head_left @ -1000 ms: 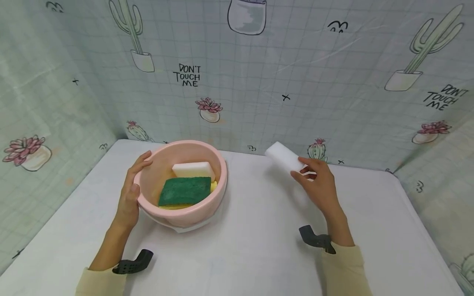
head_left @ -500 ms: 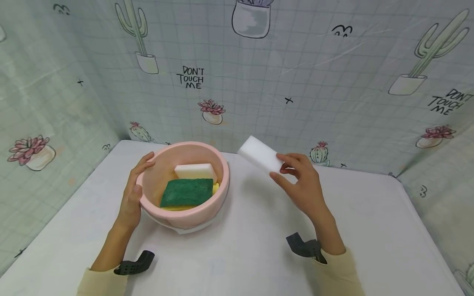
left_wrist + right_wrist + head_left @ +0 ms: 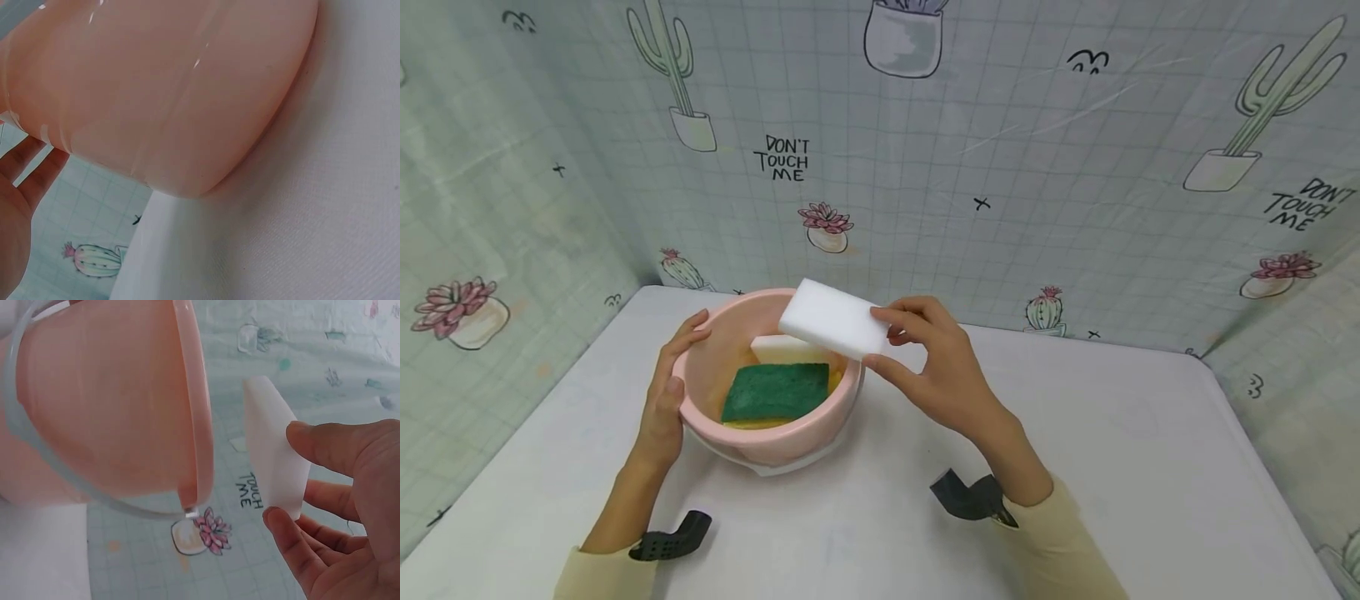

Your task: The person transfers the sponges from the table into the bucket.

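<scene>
A pink bucket [image 3: 775, 446] stands at the left of the white table. Inside lie a green-and-yellow scouring sponge [image 3: 775, 392] and a white sponge block [image 3: 782, 350]. My left hand [image 3: 662, 408] rests against the bucket's left side, with fingertips and thumb at the rim; in the left wrist view its visible fingers are straight against the outer wall. My right hand [image 3: 943, 371] pinches another white sponge block [image 3: 835, 317] by one end, between thumb and fingers. In the head view this block overlaps the bucket's right rim; in the right wrist view it is apart from the rim.
A pale handle [image 3: 56, 465] hangs along the bucket's outside. Behind the white table [image 3: 865, 533] rises a cloth backdrop [image 3: 895, 192] printed with cacti, which also closes off both sides. Each wrist wears a dark camera mount, such as the right mount [image 3: 966, 494].
My right hand has carried the white sponge block leftward from beside the bucket to its right rim. The left hand and the bucket have stayed in place.
</scene>
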The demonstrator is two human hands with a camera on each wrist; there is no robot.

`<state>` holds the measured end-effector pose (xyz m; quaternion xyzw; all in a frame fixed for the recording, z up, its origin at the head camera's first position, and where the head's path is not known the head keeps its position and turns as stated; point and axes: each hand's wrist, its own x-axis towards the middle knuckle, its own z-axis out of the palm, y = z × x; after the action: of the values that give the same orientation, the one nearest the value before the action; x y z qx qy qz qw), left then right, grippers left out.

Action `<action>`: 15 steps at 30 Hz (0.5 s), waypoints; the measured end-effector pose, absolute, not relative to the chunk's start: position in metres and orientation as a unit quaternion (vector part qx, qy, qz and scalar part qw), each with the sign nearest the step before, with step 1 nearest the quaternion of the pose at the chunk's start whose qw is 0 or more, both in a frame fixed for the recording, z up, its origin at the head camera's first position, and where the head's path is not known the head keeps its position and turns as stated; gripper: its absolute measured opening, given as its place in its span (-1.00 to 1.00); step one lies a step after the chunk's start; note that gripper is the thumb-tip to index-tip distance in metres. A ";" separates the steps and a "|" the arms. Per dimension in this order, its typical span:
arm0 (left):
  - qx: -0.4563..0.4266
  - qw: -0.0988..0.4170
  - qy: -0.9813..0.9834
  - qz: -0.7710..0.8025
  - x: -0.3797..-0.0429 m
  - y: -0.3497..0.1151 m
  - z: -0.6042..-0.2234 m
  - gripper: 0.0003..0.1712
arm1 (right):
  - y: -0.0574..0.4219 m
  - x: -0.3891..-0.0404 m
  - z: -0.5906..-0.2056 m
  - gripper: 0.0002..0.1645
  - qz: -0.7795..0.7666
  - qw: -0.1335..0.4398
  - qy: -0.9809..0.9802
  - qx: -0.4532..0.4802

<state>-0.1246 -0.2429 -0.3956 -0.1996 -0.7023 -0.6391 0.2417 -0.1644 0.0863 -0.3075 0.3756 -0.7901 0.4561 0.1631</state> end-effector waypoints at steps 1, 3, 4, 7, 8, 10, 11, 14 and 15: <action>-0.199 0.241 -0.703 -0.639 -0.124 -0.243 -0.396 -0.33 | 0.084 -0.165 -0.307 -0.44 0.454 0.160 -0.790 0.380; -0.194 0.240 -0.705 -0.638 -0.123 -0.243 -0.396 -0.33 | 0.079 -0.164 -0.304 -0.43 0.449 0.150 -0.792 0.386; -0.192 0.239 -0.707 -0.638 -0.123 -0.243 -0.396 -0.33 | 0.076 -0.164 -0.303 -0.43 0.448 0.144 -0.793 0.387; -0.189 0.239 -0.711 -0.634 -0.123 -0.243 -0.396 -0.33 | 0.069 -0.164 -0.301 -0.44 0.442 0.126 -0.799 0.388; -0.189 0.238 -0.712 -0.633 -0.122 -0.243 -0.395 -0.33 | 0.066 -0.164 -0.301 -0.45 0.442 0.119 -0.799 0.389; -0.188 0.236 -0.716 -0.629 -0.122 -0.243 -0.395 -0.32 | 0.061 -0.165 -0.300 -0.45 0.439 0.109 -0.800 0.394; -0.187 0.235 -0.718 -0.628 -0.122 -0.243 -0.395 -0.32 | 0.058 -0.165 -0.300 -0.45 0.437 0.103 -0.800 0.397; -0.183 0.232 -0.724 -0.624 -0.122 -0.243 -0.395 -0.32 | 0.049 -0.165 -0.299 -0.45 0.426 0.082 -0.804 0.407; -0.183 0.232 -0.724 -0.623 -0.123 -0.243 -0.395 -0.32 | 0.046 -0.165 -0.299 -0.45 0.421 0.073 -0.807 0.409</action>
<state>-0.1226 -0.2428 -0.3949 -0.1829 -0.7240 -0.6234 0.2318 -0.1653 0.0461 -0.2990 0.4087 -0.8066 0.4207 0.0729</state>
